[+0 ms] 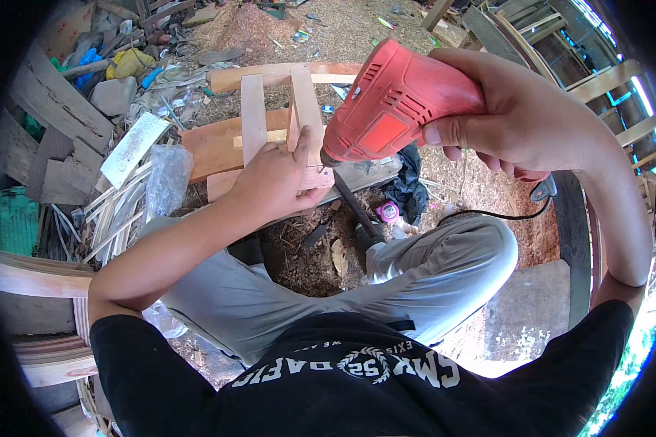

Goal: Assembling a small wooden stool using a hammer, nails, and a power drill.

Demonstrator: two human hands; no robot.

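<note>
Frame looks mostly assembled — two upright slats already stand on the wooden frame [270, 138], centre-far, over the knees. Drilling appears in progress at the near-right joint; how deep the bit sits, can't tell. Left hand [273, 182] reaches forward, palm down, its grip clamped around the near rail. Right hand [521, 116] — elbow raised, wrist bent — is wrapped tight around the red electric drill [393, 105], nose angled down-left at the joint.
</note>
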